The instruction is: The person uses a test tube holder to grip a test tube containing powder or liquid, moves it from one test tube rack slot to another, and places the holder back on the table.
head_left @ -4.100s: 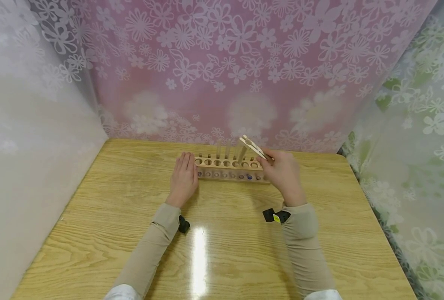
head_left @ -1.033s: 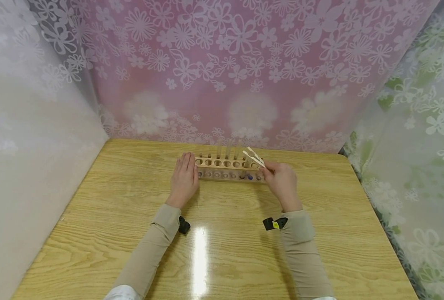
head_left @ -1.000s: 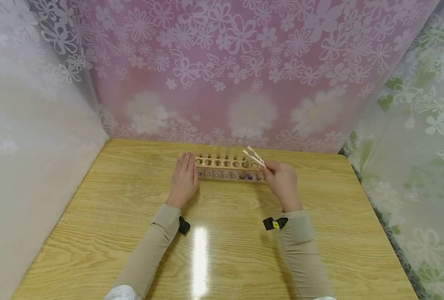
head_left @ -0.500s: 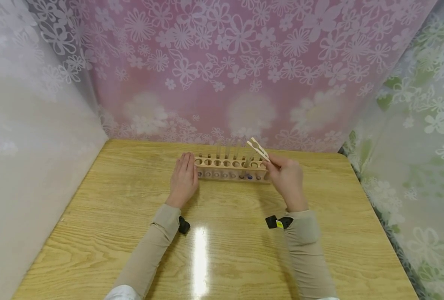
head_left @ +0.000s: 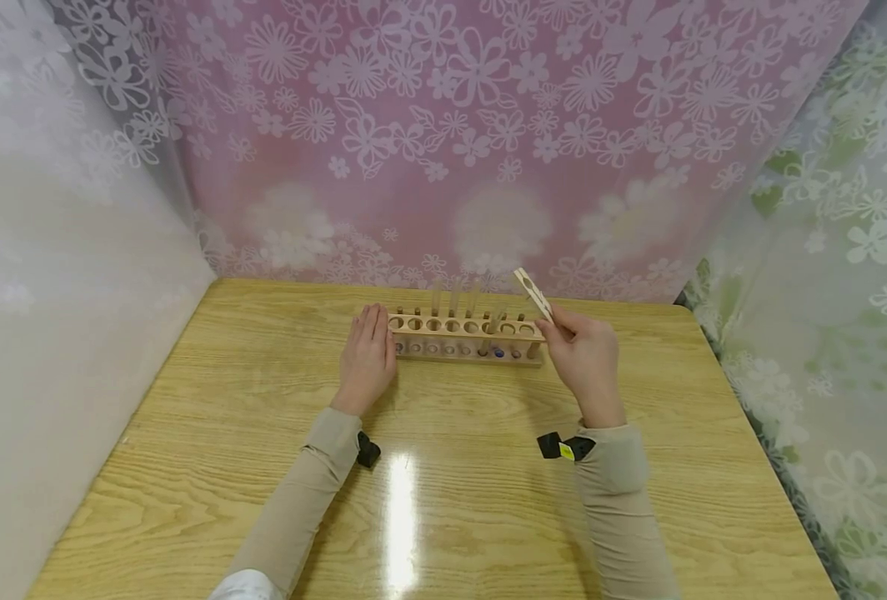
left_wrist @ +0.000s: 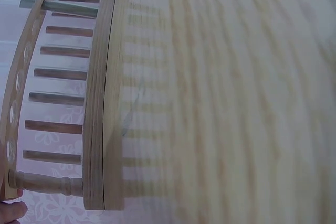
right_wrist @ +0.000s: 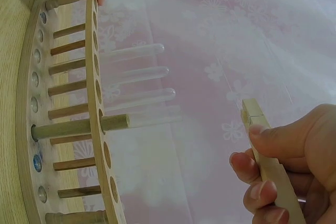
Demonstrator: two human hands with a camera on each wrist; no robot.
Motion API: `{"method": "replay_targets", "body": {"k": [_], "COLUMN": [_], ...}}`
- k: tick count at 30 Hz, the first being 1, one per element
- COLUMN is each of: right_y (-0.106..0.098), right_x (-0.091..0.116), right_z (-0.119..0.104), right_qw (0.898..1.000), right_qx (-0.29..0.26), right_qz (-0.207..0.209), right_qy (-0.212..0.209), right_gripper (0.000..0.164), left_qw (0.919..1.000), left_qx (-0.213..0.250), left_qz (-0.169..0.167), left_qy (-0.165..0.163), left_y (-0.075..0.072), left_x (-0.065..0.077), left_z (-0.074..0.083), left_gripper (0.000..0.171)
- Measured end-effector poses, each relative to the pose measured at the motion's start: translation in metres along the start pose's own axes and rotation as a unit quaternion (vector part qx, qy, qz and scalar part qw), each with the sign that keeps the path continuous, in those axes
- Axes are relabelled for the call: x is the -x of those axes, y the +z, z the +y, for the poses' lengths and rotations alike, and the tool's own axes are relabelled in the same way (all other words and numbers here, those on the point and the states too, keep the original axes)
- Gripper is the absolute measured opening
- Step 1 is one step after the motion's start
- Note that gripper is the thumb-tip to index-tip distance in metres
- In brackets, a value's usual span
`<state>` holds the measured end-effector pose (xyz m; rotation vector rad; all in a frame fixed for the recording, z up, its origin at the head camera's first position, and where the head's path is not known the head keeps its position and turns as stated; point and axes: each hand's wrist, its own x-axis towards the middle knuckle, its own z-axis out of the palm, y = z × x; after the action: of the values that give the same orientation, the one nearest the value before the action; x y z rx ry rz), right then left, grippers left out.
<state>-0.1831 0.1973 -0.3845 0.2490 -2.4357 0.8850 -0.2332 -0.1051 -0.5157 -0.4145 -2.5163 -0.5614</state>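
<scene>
My left hand (head_left: 368, 358) lies with straight fingers against the left end of a wooden test tube rack (head_left: 451, 337). In the left wrist view only some fingertips (left_wrist: 11, 211) show, at the rack's end. Several holes run along its top board. One test tube (right_wrist: 63, 128) with greenish-brown contents stands slightly tilted through a hole right of the middle. My right hand (head_left: 584, 358) grips a wooden test tube clamp (head_left: 535, 293) between thumb and fingers, up and right of the rack. In the right wrist view the clamp is apart from the tube, its jaws together.
Three clear test tubes (right_wrist: 139, 51) sit upside down on the pegs at the rack's back. Blue marks (right_wrist: 37, 163) show in one lower socket. The wood-grain table (head_left: 263, 467) ends at a pink flowered curtain (head_left: 413, 167) close behind the rack.
Earlier the clamp held the filled tube raised over the rack. The tube then went down into a hole and the clamp came off it, up and right. My left hand stayed put.
</scene>
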Motion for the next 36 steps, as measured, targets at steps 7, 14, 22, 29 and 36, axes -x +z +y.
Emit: {"method": "replay_targets", "body": {"k": [7, 14, 22, 29, 36], "right_y": [-0.003, -0.007, -0.008, -0.004, 0.002], "right_x": [0.001, 0.003, 0.008, 0.016, 0.032], "right_z": [0.004, 0.013, 0.034, 0.058, 0.082], "right_qw": [1.0, 0.996, 0.992, 0.989, 0.985], "right_qx": [0.007, 0.028, 0.045, 0.064, 0.044], "right_qz": [0.008, 0.009, 0.042, 0.039, 0.051], "right_qy": [0.019, 0.081, 0.11, 0.127, 0.157], "right_gripper": [0.029, 0.034, 0.031, 0.026, 0.028], "left_qw": [0.9999, 1.0, 0.9999, 1.0, 1.0], "left_qx": [0.004, 0.003, 0.01, 0.007, 0.007], "left_qz": [-0.009, -0.004, 0.001, 0.001, 0.006], "left_qy": [-0.005, -0.007, -0.008, -0.005, 0.002], "left_y": [0.0, 0.002, 0.002, 0.0, 0.001], "left_x": [0.0, -0.001, 0.0, 0.0, 0.0], "left_z": [0.0, -0.001, 0.0, 0.0, -0.001], "left_gripper": [0.046, 0.045, 0.045, 0.045, 0.044]}}
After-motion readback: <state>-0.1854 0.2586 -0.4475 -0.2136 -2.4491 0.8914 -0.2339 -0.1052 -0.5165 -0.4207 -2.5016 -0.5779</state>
